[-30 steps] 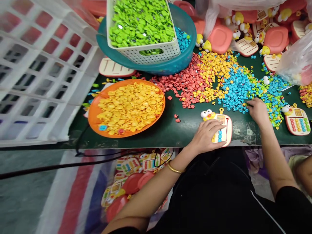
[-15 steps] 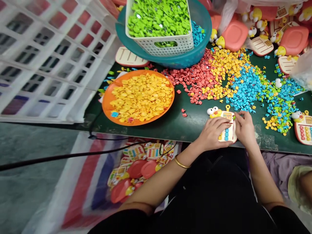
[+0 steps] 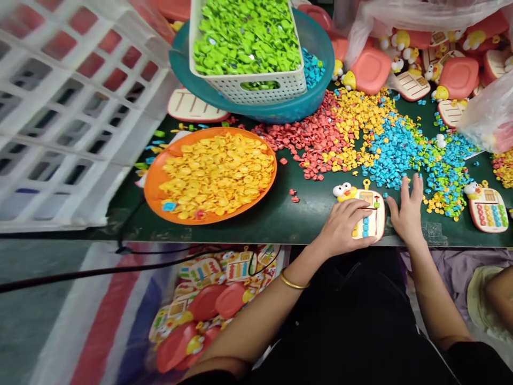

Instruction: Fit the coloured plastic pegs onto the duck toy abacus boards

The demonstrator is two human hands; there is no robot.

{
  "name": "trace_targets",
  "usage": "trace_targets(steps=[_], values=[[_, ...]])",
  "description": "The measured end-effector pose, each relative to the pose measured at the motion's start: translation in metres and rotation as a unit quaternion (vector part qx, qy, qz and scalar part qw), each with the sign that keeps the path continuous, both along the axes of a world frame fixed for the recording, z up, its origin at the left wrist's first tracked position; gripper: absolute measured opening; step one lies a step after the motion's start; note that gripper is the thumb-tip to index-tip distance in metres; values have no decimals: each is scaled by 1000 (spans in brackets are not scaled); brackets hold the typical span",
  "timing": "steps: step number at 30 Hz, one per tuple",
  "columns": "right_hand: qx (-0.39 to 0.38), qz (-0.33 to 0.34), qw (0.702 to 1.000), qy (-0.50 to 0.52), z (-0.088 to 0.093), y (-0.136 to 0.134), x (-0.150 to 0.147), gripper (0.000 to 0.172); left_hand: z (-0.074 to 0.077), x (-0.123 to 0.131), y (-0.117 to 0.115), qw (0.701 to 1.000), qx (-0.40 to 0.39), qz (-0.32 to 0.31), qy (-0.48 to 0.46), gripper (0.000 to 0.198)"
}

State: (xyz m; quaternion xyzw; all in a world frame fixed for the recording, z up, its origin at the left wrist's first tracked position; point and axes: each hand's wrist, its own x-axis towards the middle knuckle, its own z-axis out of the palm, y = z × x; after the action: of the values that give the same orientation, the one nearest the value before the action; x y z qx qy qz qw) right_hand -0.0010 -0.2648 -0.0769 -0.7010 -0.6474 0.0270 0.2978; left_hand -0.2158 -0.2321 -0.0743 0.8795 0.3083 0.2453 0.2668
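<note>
A cream toy board (image 3: pixel 375 220) with a red rim, a duck head and a yellow loop lies at the table's front edge. My left hand (image 3: pixel 341 226) is wrapped over its left side, hiding part of the slots. Blue and yellow pieces show below the fingers, and a green one sits near the upper right slot. Just right of the board, my right hand (image 3: pixel 409 214) has its fingers spread and holds nothing I can see. Its fingertips are at the near edge of a pile of small blue pieces (image 3: pixel 390 155).
Red pieces (image 3: pixel 320 133) and yellow pieces (image 3: pixel 368 112) spread behind. An orange plate (image 3: pixel 150 187) of yellow pieces stands left, near a white crate (image 3: pixel 116 176). A white basket (image 3: pixel 228 88) of green pieces rests in a teal basin (image 3: pixel 276 112). Another filled board (image 3: pixel 488 211) lies right.
My right hand has left the board's right edge, its pinched fingers now spread and reaching toward the blue pieces. My left hand stays on the board. The view has shifted slightly.
</note>
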Motion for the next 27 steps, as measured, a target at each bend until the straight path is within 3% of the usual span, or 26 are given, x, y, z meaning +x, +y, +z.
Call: trace_targets(steps=[3,6,9,12,14,15,18,20,23,27], values=[[-58,-57,996,-45,-14,31,0,79,0,-3,0,1000,-2,-21,14,58],[-100,-19,993,-62,-18,66,-8,76,1,-4,-1,1000,5,3,19,56],[-64,16,997,-45,-11,89,3,68,3,-5,0,1000,7,22,18,55],[-3,-92,996,7,-4,93,38,49,6,-4,1,999,-6,16,33,55],[-12,-164,986,28,-3,89,63,39,8,-1,2,999,-13,10,39,53],[-31,-169,985,29,-3,87,74,35,9,1,3,999,-16,4,41,52],[-71,-113,991,8,-1,87,97,29,10,7,4,999,-21,-20,42,48],[-33,-102,994,-11,2,96,113,33,10,9,4,998,-27,-27,42,47],[19,-71,996,-43,8,117,139,49,7,10,4,999,-37,-22,28,44],[-54,26,997,-43,4,127,147,72,2,8,4,999,-35,-11,-2,41]])
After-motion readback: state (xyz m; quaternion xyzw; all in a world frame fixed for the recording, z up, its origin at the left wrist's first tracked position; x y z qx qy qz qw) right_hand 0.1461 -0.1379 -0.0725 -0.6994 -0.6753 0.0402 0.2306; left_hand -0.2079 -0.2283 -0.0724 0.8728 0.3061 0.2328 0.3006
